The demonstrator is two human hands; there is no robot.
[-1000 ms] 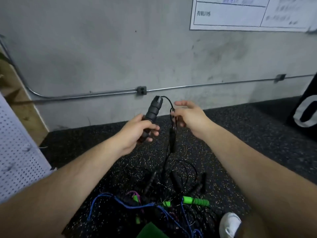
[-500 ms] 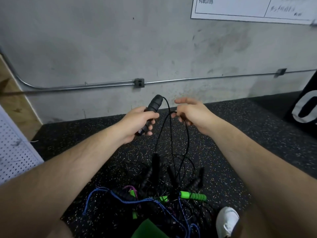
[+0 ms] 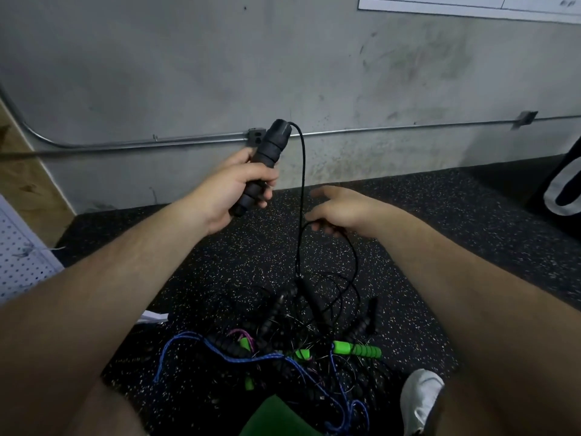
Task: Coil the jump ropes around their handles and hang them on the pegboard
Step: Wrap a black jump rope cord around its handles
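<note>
Beginning the coil, the left hand (image 3: 239, 188) is gripping the black handle (image 3: 273, 146) above the tangled pile (image 3: 283, 338) on the floor (image 3: 440, 247) while the right hand (image 3: 344, 210) is hooking its cord (image 3: 302, 171) in curled fingers, probably needing slack freed before wrapping.

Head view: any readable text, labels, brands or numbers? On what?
Nothing is legible enough to quote.
White wall poster: ruled lines and faint writing, too blurred to read.
Black panel at the right edge: large white curved mark, cut off by the frame; cannot tell if it is a letter.
Black ribbed foam handle in the left hand: no marking visible.
</note>
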